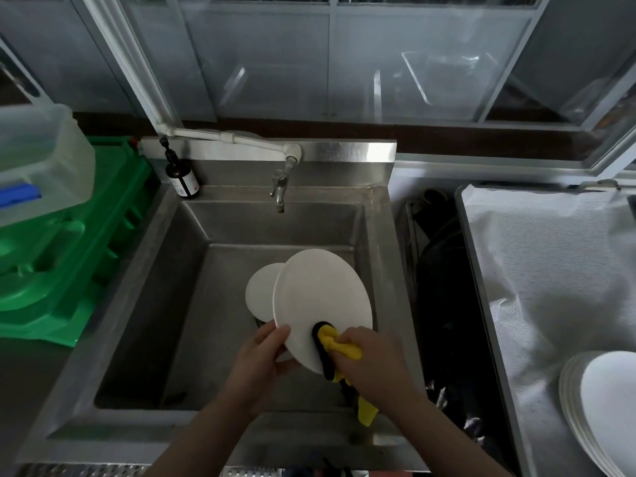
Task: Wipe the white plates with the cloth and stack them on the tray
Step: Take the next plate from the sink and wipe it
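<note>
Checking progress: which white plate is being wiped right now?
The large white plate tilted over the steel sink, held by the left hand; the right hand presses the yellow cloth on it.

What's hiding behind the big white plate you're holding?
Behind the held plate, another white plate lies in the sink. Only its left part shows; the rest is covered. The left hand holds the plate while the right hand presses the cloth on it.

Steel sink: white plate on its floor. Cloth-lined tray: plate stack at near right corner.
</note>
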A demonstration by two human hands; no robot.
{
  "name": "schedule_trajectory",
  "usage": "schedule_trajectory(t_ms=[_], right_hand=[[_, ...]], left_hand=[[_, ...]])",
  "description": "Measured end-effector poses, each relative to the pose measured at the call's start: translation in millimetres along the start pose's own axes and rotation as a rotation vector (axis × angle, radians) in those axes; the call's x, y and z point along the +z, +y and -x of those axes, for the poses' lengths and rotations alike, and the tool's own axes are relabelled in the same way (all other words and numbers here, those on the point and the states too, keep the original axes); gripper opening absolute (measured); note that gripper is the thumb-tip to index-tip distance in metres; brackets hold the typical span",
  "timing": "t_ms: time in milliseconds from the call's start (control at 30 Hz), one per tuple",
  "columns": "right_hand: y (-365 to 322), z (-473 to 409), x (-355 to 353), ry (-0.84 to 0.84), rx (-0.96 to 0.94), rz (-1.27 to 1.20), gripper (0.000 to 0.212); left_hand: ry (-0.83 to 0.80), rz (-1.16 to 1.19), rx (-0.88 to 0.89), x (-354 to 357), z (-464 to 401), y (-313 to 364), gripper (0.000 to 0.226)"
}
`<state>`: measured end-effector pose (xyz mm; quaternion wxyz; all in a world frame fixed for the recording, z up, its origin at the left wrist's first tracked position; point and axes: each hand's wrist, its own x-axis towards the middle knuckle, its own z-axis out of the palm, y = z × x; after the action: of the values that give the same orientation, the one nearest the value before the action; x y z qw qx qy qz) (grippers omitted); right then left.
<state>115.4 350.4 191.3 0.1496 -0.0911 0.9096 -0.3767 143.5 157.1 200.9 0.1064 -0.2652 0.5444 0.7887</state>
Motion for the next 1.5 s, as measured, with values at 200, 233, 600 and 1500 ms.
schedule_trajectory(t_ms=[200,233,600,1500], right_hand=[[-19.4,5.2,-2.2,-0.064,-0.084,-0.061,0.013],[-19.7,4.0,-3.6,-0.085,-0.102,-0.045,0.015],[1.4,-2.3,-23.7,-0.219,-0.052,0.143,0.021],[17.5,-2.1,-24.4,0.168,0.185,-0.164,0.017]], left_hand=[[0.005,0.007,-0.013,4.8,-1.7,0.5,0.03],[0.006,0.015,-0.014,4.4,-1.5,0.9,0.03],[0.061,0.036,0.007,6.3,1.5,-1.1,0.027],[0.072,0.358,-0.121,17.5,2.3,-2.5,0.024]])
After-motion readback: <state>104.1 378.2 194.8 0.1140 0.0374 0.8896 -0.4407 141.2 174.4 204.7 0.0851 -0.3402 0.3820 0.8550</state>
